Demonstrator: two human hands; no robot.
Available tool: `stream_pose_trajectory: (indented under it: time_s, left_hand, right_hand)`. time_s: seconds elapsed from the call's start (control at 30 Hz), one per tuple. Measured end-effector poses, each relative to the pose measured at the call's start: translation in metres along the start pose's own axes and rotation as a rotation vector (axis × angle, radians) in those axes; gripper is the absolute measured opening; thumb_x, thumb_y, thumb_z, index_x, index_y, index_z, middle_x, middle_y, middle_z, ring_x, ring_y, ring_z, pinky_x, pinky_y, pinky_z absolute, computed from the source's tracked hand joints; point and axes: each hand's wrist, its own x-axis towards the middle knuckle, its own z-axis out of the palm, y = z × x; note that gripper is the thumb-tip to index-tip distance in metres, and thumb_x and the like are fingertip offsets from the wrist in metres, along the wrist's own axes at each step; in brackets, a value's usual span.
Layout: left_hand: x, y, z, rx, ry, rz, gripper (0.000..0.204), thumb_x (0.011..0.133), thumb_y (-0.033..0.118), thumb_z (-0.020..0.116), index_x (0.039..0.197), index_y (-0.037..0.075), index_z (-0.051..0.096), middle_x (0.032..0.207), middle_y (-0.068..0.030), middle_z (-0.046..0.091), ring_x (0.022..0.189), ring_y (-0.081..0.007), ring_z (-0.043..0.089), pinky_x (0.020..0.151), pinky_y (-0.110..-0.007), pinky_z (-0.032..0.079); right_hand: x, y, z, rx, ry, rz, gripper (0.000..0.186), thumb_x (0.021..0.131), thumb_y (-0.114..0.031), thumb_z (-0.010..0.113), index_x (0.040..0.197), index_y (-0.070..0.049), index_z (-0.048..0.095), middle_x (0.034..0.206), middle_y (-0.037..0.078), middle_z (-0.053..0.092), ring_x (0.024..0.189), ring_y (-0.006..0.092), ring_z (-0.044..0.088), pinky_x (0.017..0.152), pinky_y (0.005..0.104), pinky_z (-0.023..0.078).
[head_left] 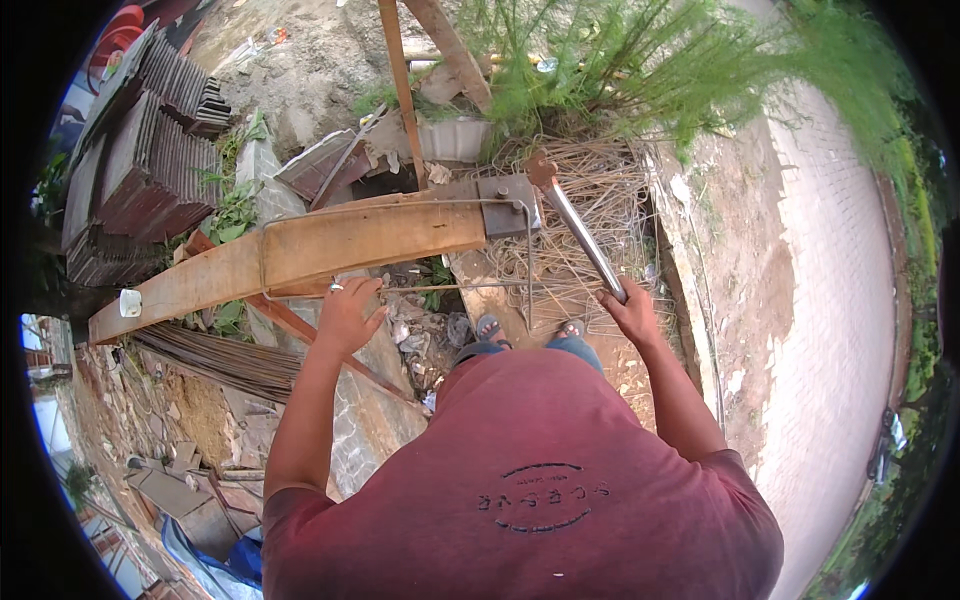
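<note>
A long wooden beam (370,240) crosses in front of me, with a dark metal plate with upright pegs (510,205) fixed at its right end. Along the beam lies a thin steel rod (529,265) bent at corners. It runs over the top, turns down past the pegs, and hooks at the left. My left hand (348,308), a ring on one finger, is closed over a straight stretch of rod beside the beam's near edge. In my right hand (632,308) is the lower end of a bar-bending wrench (585,235), its rusty head beyond the plate, apart from the rod.
Many bent rods (600,200) lie heaped beyond the plate. Stacked roof tiles (150,170) stand at far left, with a bundle of straight rods (220,360) under the beam. A feathery green plant (640,70) overhangs the far side. Paving (830,300) runs along the right.
</note>
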Motion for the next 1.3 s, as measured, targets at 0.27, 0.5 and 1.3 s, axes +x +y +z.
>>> stream_pose_trajectory:
  time_s: [0.27,0.5,1.3]
  left_hand:
    - [-0.003,-0.013,0.018,-0.057,0.043,-0.006,0.024,0.078,0.023,0.068,0.095,0.008,0.063,0.087,-0.0105,0.061,0.089,-0.0310,0.056,0.077,-0.043,0.044]
    - [-0.029,0.002,0.032,-0.171,0.109,0.033,0.019,0.076,0.022,0.069,0.086,0.007,0.063,0.082,-0.0103,0.059,0.086,-0.0308,0.055,0.076,-0.042,0.042]
    - [0.002,0.029,-0.026,0.033,0.388,0.098,0.013,0.080,0.021,0.065,0.085,0.008,0.063,0.078,-0.0092,0.057,0.075,-0.0308,0.053,0.066,-0.041,0.042]
  right_hand:
    - [0.028,-0.031,0.043,0.196,-0.181,0.026,0.026,0.082,-0.024,0.069,0.092,-0.001,0.065,0.075,0.004,0.061,0.072,0.0118,0.054,0.068,0.0295,0.045]
    - [-0.001,-0.010,0.060,0.346,-0.213,0.038,0.019,0.081,-0.017,0.069,0.078,-0.001,0.060,0.064,0.000,0.053,0.061,0.0086,0.048,0.057,0.0281,0.041]
    - [0.017,0.023,0.003,0.372,0.146,0.041,0.017,0.086,-0.019,0.067,0.085,-0.003,0.061,0.057,-0.004,0.048,0.045,0.0041,0.040,0.040,0.0224,0.031]
